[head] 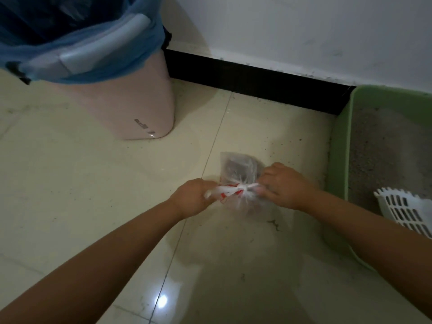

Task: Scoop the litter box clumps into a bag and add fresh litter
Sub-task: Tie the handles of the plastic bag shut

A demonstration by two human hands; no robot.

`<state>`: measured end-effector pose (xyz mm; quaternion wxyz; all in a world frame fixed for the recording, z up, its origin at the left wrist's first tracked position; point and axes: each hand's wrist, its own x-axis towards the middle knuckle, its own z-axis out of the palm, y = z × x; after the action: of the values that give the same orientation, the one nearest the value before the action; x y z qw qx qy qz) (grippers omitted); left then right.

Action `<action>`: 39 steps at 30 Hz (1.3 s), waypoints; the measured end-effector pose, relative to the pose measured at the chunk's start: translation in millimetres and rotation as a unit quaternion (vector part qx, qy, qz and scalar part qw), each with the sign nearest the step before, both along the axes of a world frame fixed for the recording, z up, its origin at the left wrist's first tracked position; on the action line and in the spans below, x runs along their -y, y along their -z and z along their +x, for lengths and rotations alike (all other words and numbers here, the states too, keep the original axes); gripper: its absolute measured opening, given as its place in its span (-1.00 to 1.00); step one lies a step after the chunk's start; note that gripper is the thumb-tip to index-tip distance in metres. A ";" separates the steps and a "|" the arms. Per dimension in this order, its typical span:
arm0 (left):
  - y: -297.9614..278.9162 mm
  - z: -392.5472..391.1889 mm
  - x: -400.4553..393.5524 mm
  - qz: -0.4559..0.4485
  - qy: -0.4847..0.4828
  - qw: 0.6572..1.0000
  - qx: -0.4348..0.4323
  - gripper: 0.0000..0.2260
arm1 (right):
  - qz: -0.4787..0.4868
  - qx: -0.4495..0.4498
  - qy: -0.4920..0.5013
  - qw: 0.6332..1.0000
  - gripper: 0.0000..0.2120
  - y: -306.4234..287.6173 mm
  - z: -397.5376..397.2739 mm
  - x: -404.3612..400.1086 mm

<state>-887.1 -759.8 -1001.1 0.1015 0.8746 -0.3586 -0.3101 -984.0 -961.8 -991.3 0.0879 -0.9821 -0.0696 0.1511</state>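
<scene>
Nothing I can read outright from here. The pink bin (131,99) carries a small dark logo low on its front, near the base, but it's blurred and upside down to me; possibly a short brand word, I can't tell. The clear bag (236,170) shows red print at its gathered neck, crumpled past reading.

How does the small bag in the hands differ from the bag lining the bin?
The small bag is clear with red print, pulled shut by the left hand and right hand, holding dark material. The bin liner is blue, open and stretched over the pink bin. Both are thin plastic.
</scene>
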 end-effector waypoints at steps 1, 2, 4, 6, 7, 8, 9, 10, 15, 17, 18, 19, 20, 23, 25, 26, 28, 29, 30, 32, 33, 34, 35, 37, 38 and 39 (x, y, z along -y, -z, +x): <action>1.2 -1.0 0.4 0.002 0.031 1.000 0.005 -0.72 | 0.007 -0.002 0.010 1.000 -0.45 -3.2 -2.2 -4.0; 0.5 -3.2 2.1 -0.004 0.044 0.999 0.013 -0.74 | -0.007 -0.012 0.008 1.000 -0.42 -4.5 -3.7 -7.8; -4.5 -4.3 6.6 -0.049 0.034 0.998 0.023 -0.77 | -0.044 -0.029 0.012 0.999 -0.55 -6.3 -2.7 -15.4; -14.5 -1.4 11.8 -0.129 -0.013 0.991 0.013 -0.79 | -0.049 0.001 0.031 0.998 -0.67 -12.4 3.5 -18.3; -20.9 2.1 14.6 -0.171 -0.057 0.984 0.004 -0.80 | -0.043 0.020 0.055 0.997 -0.69 -17.2 7.2 -17.5; -28.7 6.1 17.3 -0.207 -0.102 0.973 -0.003 -0.81 | -0.030 0.049 0.079 0.995 -0.69 -20.0 10.9 -14.7; -38.2 9.8 20.6 -0.237 -0.134 0.962 0.001 -0.82 | 0.000 0.091 0.107 0.990 -0.67 -24.6 14.7 -11.1; -49.1 13.1 24.3 -0.258 -0.153 0.954 0.008 -0.83 | 0.024 0.133 0.129 0.982 -0.67 -30.4 19.2 -7.0; -117.0 33.5 33.6 -0.349 -0.201 0.915 0.028 -0.85 | 0.077 0.245 0.142 0.956 -0.67 -83.3 50.5 -8.1; -148.1 45.6 30.9 -0.385 -0.213 0.896 0.053 -0.86 | 0.103 0.338 0.138 0.925 -0.63 -115.7 68.7 -10.9; -164.5 53.0 28.6 -0.403 -0.225 0.885 0.060 -0.87 | 0.127 0.382 0.142 0.904 -0.64 -132.5 79.2 -11.6; -182.3 60.7 26.0 -0.426 -0.241 0.869 0.067 -0.87 | 0.145 0.413 0.141 0.888 -0.66 -150.4 91.4 -13.1; -200.2 68.9 23.0 -0.454 -0.255 0.850 0.074 -0.87 | 0.149 0.434 0.139 0.877 -0.67 -168.9 104.6 -17.2; -253.8 95.0 15.8 -0.504 -0.283 0.809 0.107 -0.82 | 0.157 0.481 0.144 0.850 -0.69 -223.4 143.5 -33.5; -286.5 111.5 12.3 -0.533 -0.310 0.779 0.111 -0.77 | 0.163 0.509 0.143 0.833 -0.75 -258.8 168.4 -43.3; -301.9 119.5 9.7 -0.554 -0.327 0.759 0.101 -0.75 | 0.165 0.519 0.135 0.828 -0.77 -273.7 181.6 -48.0; -326.0 137.7 4.1 -0.583 -0.343 0.732 0.085 -0.75 | 0.169 0.506 0.137 0.835 -0.76 -295.9 206.8 -55.9; -333.6 146.0 0.6 -0.586 -0.346 0.727 0.087 -0.75 | 0.168 0.495 0.138 0.841 -0.74 -302.4 218.0 -60.9; -337.6 155.2 -3.3 -0.586 -0.351 0.725 0.090 -0.75 | 0.172 0.483 0.133 0.848 -0.73 -304.7 229.1 -65.9; -334.4 172.1 -12.3 -0.575 -0.374 0.722 0.092 -0.73 | 0.179 0.444 0.126 0.869 -0.73 -296.9 246.6 -77.1; -328.8 178.2 -15.8 -0.559 -0.387 0.727 0.095 -0.73 | 0.172 0.417 0.126 0.883 -0.68 -287.4 248.7 -82.2; -321.8 184.7 -20.9 -0.541 -0.403 0.731 0.101 -0.73 | 0.156 0.385 0.124 0.901 -0.60 -274.3 251.5 -86.9; -314.9 190.4 -26.5 -0.522 -0.420 0.734 0.109 -0.76 | 0.134 0.348 0.121 0.920 -0.54 -259.2 253.6 -92.6; -296.3 202.1 -36.3 -0.482 -0.448 0.744 0.117 -0.80 | 0.070 0.273 0.096 0.955 -0.47 -223.9 250.4 -103.5; -285.8 207.2 -41.3 -0.458 -0.461 0.752 0.110 -0.79 | 0.034 0.243 0.069 0.967 -0.45 -204.5 247.8 -107.7; -275.3 210.3 -45.6 -0.429 -0.469 0.765 0.104 -0.79 | 0.004 0.220 0.047 0.974 -0.42 -187.7 244.3 -111.2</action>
<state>-676.8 -714.2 -725.8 0.5609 0.8260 -0.0071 0.0549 -739.7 -850.5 -803.6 0.0815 -0.9931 -0.0413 -0.0728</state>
